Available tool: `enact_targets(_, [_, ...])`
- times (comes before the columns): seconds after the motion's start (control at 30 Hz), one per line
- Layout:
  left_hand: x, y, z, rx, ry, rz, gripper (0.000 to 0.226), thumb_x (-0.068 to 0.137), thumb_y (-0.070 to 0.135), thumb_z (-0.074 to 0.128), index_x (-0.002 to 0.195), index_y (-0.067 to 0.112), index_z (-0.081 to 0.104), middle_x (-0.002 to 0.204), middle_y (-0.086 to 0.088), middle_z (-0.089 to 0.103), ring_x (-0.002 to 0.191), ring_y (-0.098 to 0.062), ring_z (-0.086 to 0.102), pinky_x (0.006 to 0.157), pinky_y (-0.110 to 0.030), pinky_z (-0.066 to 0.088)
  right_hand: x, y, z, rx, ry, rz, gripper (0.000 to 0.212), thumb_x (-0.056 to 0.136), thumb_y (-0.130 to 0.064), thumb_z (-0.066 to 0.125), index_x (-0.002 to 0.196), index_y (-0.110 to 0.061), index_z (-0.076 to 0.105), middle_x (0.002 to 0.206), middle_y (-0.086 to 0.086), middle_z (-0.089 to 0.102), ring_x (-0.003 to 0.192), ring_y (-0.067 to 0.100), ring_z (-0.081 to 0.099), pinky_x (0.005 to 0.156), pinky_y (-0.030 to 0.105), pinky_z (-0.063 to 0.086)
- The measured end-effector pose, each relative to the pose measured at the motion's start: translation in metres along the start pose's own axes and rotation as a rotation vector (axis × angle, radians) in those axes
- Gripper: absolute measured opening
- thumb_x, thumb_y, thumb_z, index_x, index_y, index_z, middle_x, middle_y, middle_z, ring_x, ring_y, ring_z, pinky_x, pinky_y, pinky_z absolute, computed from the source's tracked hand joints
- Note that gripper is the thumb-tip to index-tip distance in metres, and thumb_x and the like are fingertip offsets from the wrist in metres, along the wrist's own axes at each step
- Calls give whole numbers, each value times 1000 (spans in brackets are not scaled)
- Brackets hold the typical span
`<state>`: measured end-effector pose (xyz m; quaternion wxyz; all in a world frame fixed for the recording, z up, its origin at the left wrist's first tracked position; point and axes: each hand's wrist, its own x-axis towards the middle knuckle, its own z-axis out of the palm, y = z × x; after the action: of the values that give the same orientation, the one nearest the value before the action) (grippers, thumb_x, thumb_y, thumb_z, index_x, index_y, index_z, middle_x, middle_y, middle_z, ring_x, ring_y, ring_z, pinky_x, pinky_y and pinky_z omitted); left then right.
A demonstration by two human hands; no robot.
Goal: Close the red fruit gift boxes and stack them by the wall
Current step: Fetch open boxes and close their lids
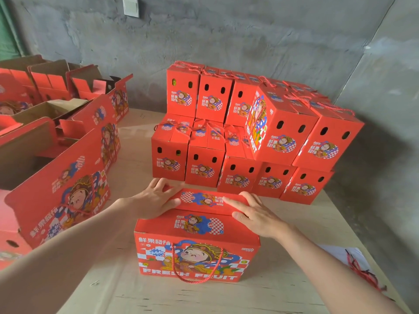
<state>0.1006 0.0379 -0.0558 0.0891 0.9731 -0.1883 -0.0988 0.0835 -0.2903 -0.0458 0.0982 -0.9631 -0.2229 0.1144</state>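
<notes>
**A:** What lies along the left edge of the surface (283,279)?

**B:** Open red gift boxes (59,175) with their flaps up. They look unclosed and, I judge, are waiting their turn.

**A:** And the left hand (156,198)?

**B:** Its fingers are spread flat and grip nothing. It presses the left end of the far lid flap (204,199) on the gift box (197,257), which stands mid-surface near the front edge.

**A:** The right hand (254,214)?

**B:** It is flat and released too, on the flap's right end. Pressure at both ends probably keeps the flap level while it seats.

**A:** Further right?

**B:** The stack of closed boxes (278,137) stands at the back edge against the wall (249,41), and this box likely goes there. Loose red cords (360,268) lie by the right edge.
</notes>
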Motion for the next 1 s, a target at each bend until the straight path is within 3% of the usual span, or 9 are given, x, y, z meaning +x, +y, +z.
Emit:
enact_targets(0.1, [0, 3, 9, 0, 17, -53, 56, 96, 57, 15, 147, 45, -6, 139, -1, 19, 134, -22, 11, 114, -45, 15, -1, 0, 1, -97, -13, -9, 44, 98, -58, 17, 137, -66, -2, 158, -8, -9, 145, 15, -14, 116, 41, -1])
enact_targets(0.2, [2, 6, 12, 104, 18, -82, 57, 96, 58, 10, 146, 44, -14, 152, 1, 8, 143, -21, -1, 115, -49, -7, 0, -11, 7, -229, 13, -93, 47, 90, -68, 4, 132, -66, -18, 151, -8, -36, 136, 14, -39, 108, 39, -27])
enact_targets(0.33, [0, 13, 12, 197, 27, -88, 58, 97, 56, 5, 146, 39, -20, 157, 5, -21, 143, -21, -24, 112, -51, -19, 1, -22, 10, -213, -46, -121, 48, 84, -71, -2, 128, -66, -19, 150, -13, -35, 138, 17, -35, 111, 42, -24])
enact_targets(0.53, [-22, 54, 19, 109, 44, -25, 54, 101, 44, 7, 149, 31, -15, 155, 8, -24, 141, -16, -26, 116, -44, -12, 0, -19, 10, -102, -62, -76, 45, 85, -73, 7, 126, -73, -9, 150, -14, -35, 134, 23, -41, 109, 47, -23])
enact_targets(0.63, [-42, 87, 41, 74, 121, -43, 56, 101, 43, 6, 150, 22, -11, 152, 11, -25, 133, -8, -32, 113, -34, -16, 2, -9, 6, 9, -21, -111, 37, 99, -55, 24, 127, -74, 10, 155, -19, -20, 140, 14, -31, 113, 44, -14])
enact_targets(0.73, [-51, 98, 53, 49, 231, -69, 58, 99, 48, 3, 151, 25, -6, 147, 15, -23, 135, -4, -28, 112, -31, -17, 5, -4, 5, 264, 106, -81, 40, 103, -29, 35, 130, -58, 34, 159, -15, 5, 146, 14, -6, 118, 42, 1])
enact_targets(0.8, [-47, 90, 51, 59, 279, -46, 57, 98, 49, 4, 152, 28, 1, 152, 16, -14, 143, -5, -16, 114, -32, -12, 9, -8, 8, 340, 212, -59, 39, 101, -20, 43, 129, -48, 44, 154, -8, 26, 144, 16, 14, 114, 31, 9])
enact_targets(0.9, [-36, 70, 39, 82, 296, 10, 51, 101, 44, 12, 151, 34, 13, 157, 18, 5, 146, -5, 0, 115, -34, -10, 11, -15, 16, 238, 377, 8, 36, 97, -21, 51, 127, -41, 55, 140, -3, 45, 133, 16, 34, 106, 27, 17])
enact_targets(1.0, [-20, 46, 25, 135, 234, 61, 49, 100, 43, 7, 149, 41, 10, 155, 23, 6, 146, -7, -3, 112, -43, -20, 12, -30, 26, 50, 492, 153, 35, 96, -33, 48, 128, -44, 56, 130, -1, 50, 123, 18, 41, 98, 30, 22])
